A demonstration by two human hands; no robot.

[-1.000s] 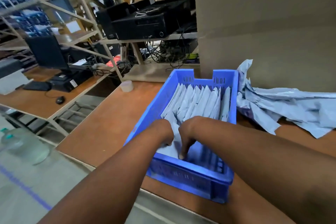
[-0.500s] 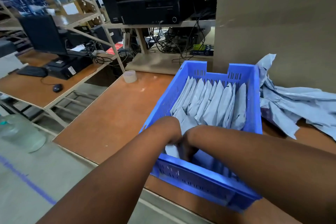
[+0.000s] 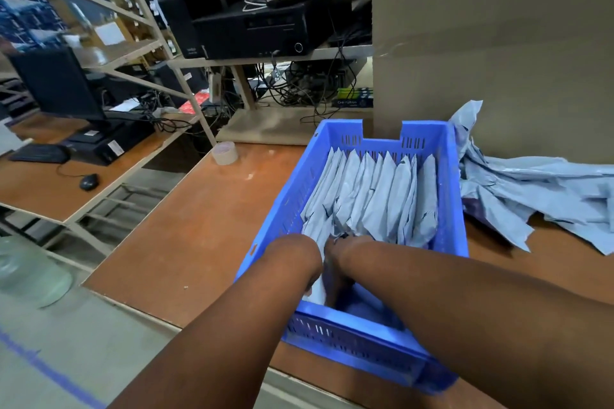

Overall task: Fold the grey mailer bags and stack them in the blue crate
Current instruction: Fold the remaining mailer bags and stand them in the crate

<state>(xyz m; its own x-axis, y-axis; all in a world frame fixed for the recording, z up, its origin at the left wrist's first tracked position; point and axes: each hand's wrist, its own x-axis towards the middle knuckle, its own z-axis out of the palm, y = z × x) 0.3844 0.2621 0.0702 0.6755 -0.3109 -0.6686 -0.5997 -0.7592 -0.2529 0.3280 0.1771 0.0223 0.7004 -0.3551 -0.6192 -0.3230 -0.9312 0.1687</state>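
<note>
A blue crate stands on the brown table with a row of folded grey mailer bags upright inside, leaning toward its far end. Both my forearms reach down into the near end. My left hand and my right hand are pressed close together around one folded grey bag, held against the front of the row. My wrists hide most of the fingers. A loose pile of unfolded grey bags lies on the table right of the crate.
A tall cardboard wall rises behind the crate and pile. A clear tape roll sits at the table's far left. The table edge drops to the floor on the left, beside a lower desk with monitor, keyboard and mouse.
My hands have come closer together and sunk deeper into the crate's near end, pushing the folded bag up against the row. My head has moved nearer the crate.
</note>
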